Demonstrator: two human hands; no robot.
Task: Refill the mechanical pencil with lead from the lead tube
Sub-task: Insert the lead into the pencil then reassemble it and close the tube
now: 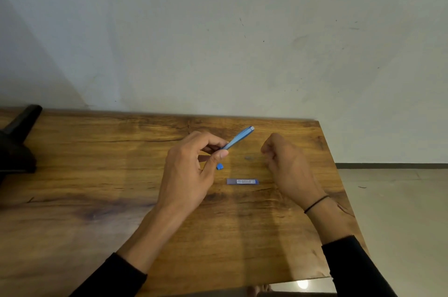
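We see the left hand (186,175) raised over the wooden tabletop (97,175), its thumb and fingers (213,144) pinched together on the lower part of the blue mechanical pencil (238,138). The pencil slants up and to the right, and its pale far end points toward the wall (218,30). A small blue piece (220,166) shows just under the left thumb; it may be the pencil's other end or a loose cap, and we cannot tell which. The right hand (288,163) hangs just right of the pencil, apart from it, with its fingers (266,149) curled loosely inward; whether they pinch anything thin between them is too small to make out. The lead tube (243,181) lies flat on the tabletop between the 2 hands, nearer to us than the pencil, touched by neither hand. We cannot see its contents or whether it is capped. A thin black band (316,204) circles the right wrist, and both forearms end in black sleeves (358,267). A dark object (17,144) sits at the tabletop's far left edge.
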